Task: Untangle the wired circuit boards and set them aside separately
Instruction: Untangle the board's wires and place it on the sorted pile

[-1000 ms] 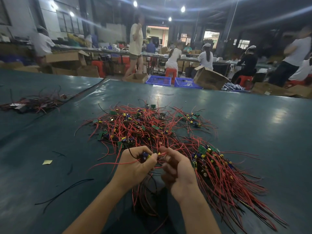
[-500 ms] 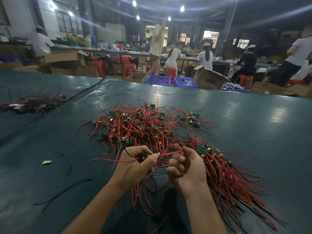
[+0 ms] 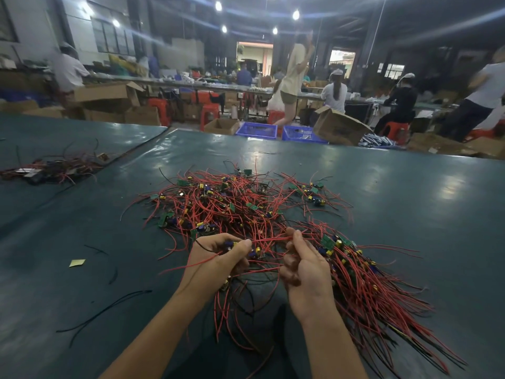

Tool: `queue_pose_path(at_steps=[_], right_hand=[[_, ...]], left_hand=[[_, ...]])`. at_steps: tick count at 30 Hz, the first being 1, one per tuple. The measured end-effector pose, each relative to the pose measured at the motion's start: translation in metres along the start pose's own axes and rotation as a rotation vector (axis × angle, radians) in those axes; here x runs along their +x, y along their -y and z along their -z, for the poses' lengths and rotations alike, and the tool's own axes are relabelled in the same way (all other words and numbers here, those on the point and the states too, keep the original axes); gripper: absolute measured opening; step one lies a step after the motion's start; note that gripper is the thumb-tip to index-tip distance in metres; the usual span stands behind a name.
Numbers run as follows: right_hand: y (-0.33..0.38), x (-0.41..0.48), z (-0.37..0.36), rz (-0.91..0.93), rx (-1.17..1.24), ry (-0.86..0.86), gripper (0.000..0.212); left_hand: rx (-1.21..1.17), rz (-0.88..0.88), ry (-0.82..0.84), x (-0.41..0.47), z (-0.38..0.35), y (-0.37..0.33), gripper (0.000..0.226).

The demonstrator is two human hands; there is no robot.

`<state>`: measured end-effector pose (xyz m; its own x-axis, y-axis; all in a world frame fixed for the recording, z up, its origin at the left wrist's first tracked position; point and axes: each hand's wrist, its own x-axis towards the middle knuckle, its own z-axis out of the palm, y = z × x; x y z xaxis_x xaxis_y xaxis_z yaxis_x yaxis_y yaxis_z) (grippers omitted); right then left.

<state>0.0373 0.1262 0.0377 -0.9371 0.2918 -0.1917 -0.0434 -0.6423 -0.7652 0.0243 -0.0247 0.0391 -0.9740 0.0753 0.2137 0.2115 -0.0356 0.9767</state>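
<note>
A tangled heap of small green circuit boards with red and black wires lies on the dark green table. A straighter bundle of wired boards fans out to the right of my hands. My left hand grips a small board with blue and yellow parts, fingers curled round it. My right hand pinches a red wire that runs taut from that board to its fingertips. Both hands hover over the near edge of the heap.
A second small pile of wired parts lies at the far left. Loose black wires and a yellow paper scrap lie on the table at the left. Cardboard boxes, blue crates and several people fill the background.
My right hand has drawn away to the right, pulling the red wire taut between both hands. My left hand has stayed put with the board. A person in the background has walked to the right.
</note>
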Motion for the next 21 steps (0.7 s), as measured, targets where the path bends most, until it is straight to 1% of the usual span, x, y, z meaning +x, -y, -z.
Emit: queue_pose_path(at_steps=[3, 5, 8, 10, 12, 16, 18, 21], right_hand=[[-0.001, -0.001, -0.002, 0.026, -0.048, -0.023, 0.016], [-0.001, -0.003, -0.002, 0.026, -0.076, -0.04, 0.014], [0.0, -0.003, -0.003, 0.019, -0.086, -0.066, 0.011], [0.0, -0.004, -0.003, 0.012, -0.077, -0.067, 0.008], [0.0, -0.003, -0.003, 0.013, -0.09, -0.068, 0.01], [-0.001, -0.003, -0.003, -0.004, -0.154, -0.044, 0.012], [-0.002, -0.003, -0.003, -0.01, -0.172, -0.023, 0.013], [-0.002, -0.003, -0.002, 0.015, -0.159, 0.045, 0.012]], left_hand=[[-0.184, 0.103, -0.045, 0.001, 0.001, -0.002, 0.009], [-0.304, 0.149, -0.051, 0.003, 0.002, -0.003, 0.012], [-0.372, 0.16, -0.06, 0.004, 0.004, -0.005, 0.012], [-0.417, 0.16, -0.072, 0.005, 0.005, -0.004, 0.018], [-0.424, 0.15, -0.089, 0.006, 0.007, -0.004, 0.025], [-0.341, 0.079, -0.164, 0.009, 0.009, 0.001, 0.024], [-0.319, 0.044, -0.215, 0.009, 0.009, 0.002, 0.029], [-0.359, 0.028, -0.274, 0.01, 0.009, 0.001, 0.031]])
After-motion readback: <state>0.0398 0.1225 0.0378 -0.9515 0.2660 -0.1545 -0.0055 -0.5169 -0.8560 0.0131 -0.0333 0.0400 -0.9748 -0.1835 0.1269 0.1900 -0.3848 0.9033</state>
